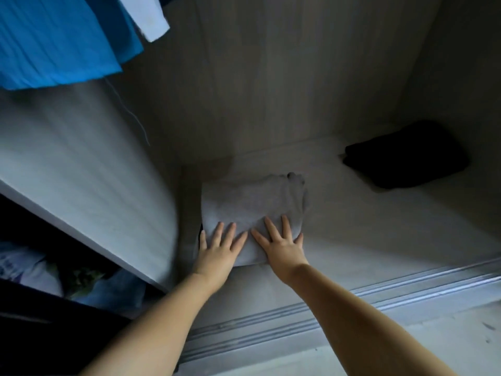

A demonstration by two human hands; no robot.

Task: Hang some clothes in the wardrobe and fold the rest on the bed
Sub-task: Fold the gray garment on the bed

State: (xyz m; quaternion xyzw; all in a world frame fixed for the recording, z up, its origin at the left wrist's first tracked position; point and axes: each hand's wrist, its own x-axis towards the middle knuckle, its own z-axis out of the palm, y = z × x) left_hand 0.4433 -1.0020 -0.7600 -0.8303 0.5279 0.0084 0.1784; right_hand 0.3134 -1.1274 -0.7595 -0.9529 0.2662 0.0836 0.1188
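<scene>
Grey folded cloth on wardrobe floor; both hands flat atop.

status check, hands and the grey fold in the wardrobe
Left hand and right hand flat, no grip, pressing folded grey cloth garment on wardrobe floor. Folded black garment sits apart, far right. Nothing blocking.

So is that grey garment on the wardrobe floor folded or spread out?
Folded: the grey garment lies as a compact rectangle, both the left hand and right hand flat on it.

I see 2 bare forearms with no sleeves, watch or bracelet on them. My left hand and right hand wear no gloves or rings, with short plain nails.
</scene>
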